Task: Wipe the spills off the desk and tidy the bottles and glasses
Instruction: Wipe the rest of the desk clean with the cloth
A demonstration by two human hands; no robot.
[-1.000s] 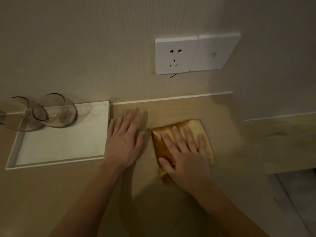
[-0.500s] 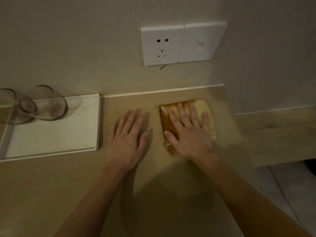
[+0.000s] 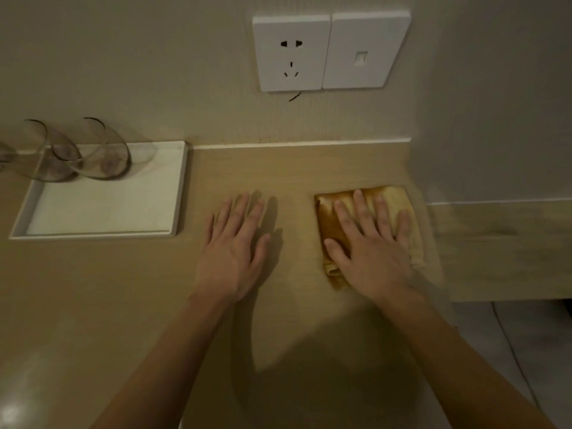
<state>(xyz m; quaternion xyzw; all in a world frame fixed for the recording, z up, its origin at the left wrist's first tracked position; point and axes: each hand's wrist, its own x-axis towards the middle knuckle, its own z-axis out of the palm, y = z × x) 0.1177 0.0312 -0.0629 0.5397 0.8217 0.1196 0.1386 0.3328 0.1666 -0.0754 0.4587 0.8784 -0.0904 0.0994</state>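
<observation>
A folded yellow-orange cloth (image 3: 329, 224) lies on the light wooden desk (image 3: 123, 289) near its right edge. My right hand (image 3: 368, 252) presses flat on the cloth with straight, spread fingers. My left hand (image 3: 235, 252) rests flat on the bare desk to the left of the cloth, holding nothing. Two clear glasses (image 3: 102, 153) stand at the back of a white rectangular tray (image 3: 178, 193) at the left. No bottles are in view.
A white wall socket (image 3: 291, 52) and a switch plate (image 3: 366, 51) sit on the wall behind the desk. The desk ends at the right beside a lower wooden ledge (image 3: 501, 249). Pale floor with a cable (image 3: 510, 345) shows at the lower right.
My right hand has slid the cloth to the right, close to the desk's right edge. The gap between my two hands has widened; my left hand stays flat on the desk.
</observation>
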